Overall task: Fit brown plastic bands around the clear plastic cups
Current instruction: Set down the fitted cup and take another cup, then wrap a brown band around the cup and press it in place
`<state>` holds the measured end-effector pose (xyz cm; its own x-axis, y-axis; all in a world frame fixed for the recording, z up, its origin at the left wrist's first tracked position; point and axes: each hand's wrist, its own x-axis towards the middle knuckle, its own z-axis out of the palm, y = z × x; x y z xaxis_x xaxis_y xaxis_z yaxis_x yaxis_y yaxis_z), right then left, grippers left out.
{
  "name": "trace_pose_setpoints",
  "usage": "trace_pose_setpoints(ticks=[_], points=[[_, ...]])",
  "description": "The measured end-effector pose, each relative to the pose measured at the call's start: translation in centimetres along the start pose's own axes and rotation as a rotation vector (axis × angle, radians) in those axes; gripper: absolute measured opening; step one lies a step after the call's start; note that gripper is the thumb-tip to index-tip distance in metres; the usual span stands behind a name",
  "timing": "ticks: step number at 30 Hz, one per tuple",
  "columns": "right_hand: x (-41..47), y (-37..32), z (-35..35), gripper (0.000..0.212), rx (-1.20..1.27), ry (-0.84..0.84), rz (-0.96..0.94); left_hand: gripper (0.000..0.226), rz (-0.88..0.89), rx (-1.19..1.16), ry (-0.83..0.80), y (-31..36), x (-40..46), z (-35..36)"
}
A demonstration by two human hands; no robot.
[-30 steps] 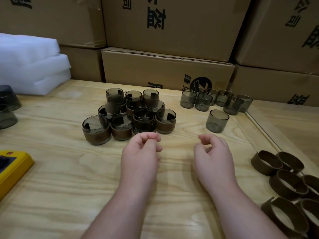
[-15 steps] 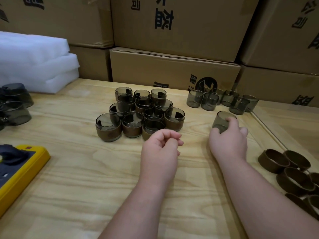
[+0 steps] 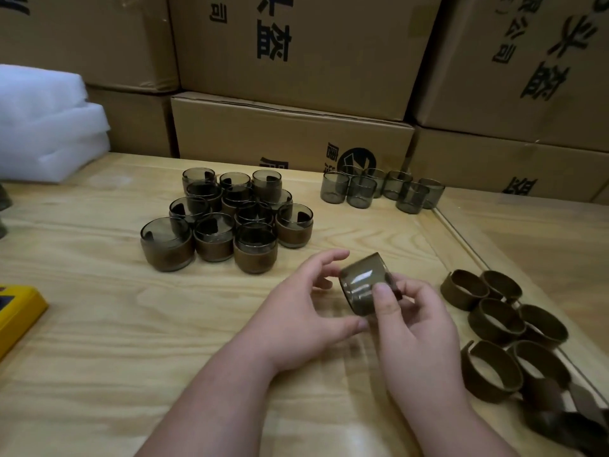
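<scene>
While our right hand (image 3: 417,328) pinches the bare cup (image 3: 364,285) tilted above the table (image 3: 99,324), our left hand (image 3: 304,311) touches it with spread fingers; loose bands (image 3: 501,321) crowd the right edge, banded cups (image 3: 227,219) behind.

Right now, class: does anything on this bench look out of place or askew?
Nothing looks damaged or spilled. Only the clear cup gripped by the right hand lies tilted sideways, without a band; the left hand touches it.
</scene>
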<state>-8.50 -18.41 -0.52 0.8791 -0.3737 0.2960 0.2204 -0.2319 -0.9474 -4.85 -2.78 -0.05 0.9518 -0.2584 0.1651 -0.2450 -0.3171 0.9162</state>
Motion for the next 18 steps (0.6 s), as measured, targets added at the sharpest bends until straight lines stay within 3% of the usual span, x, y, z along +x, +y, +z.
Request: trace_pose_setpoints(ticks=[4, 7, 10, 14, 18], points=[[1.4, -0.5, 0.7, 0.025, 0.15, -0.085, 0.17, 0.068, 0.056, -0.101, 0.164, 0.1, -0.1, 0.0], [2.3, -0.5, 1.0, 0.022, 0.236, -0.171, 0.237, 0.061, 0.052, -0.192, 0.231, 0.2, -0.3, -0.1], [2.5, -0.2, 0.6, 0.018, 0.286, -0.234, 0.225, 0.056, 0.039, -0.352, 0.215, 0.4, -0.2, -0.1], [2.5, -0.3, 0.1, 0.046, 0.32, -0.371, 0.172, 0.05, 0.008, -0.439, 0.128, 0.6, -0.1, 0.3], [2.1, -0.6, 0.4, 0.059, 0.411, -0.387, 0.105, 0.05, 0.003, -0.494, 0.14, 0.7, 0.0, 0.7]])
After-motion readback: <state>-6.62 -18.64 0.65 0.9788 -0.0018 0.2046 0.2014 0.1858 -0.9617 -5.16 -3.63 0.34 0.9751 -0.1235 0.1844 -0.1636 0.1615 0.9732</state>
